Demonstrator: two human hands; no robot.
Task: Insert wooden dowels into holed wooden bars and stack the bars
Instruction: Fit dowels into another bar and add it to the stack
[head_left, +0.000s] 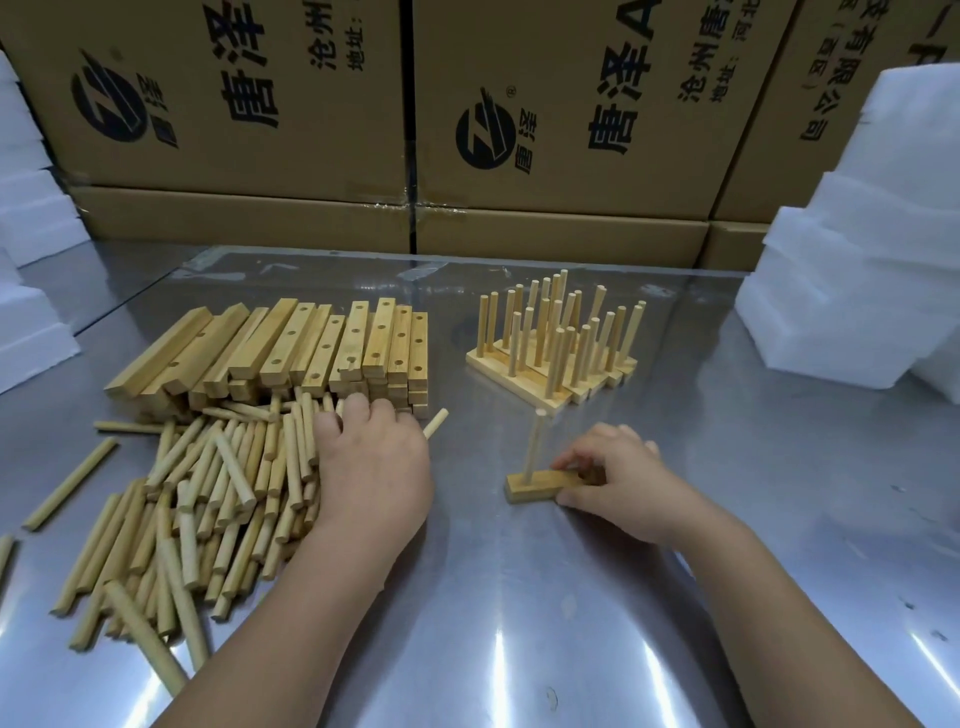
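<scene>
Early days I reckon: the right hand (618, 478) pinches the current bar (535, 486) with just one dowel (534, 447) standing in its left end, and left of that bar the left hand (374, 462) is curled round the next dowel (435, 422) at the loose dowel pile (208, 493). Behind the bar there's a small finished stack (556, 364), and further left a big heap of empty bars (311, 348), so most of it is left to do

Stacked cardboard cartons (249, 171) w/ black logos & Chinese text line the rear of a shiny steel table (519, 623). White foam blocks (857, 291) sit at L & R; light glares off the tabletop.
</scene>
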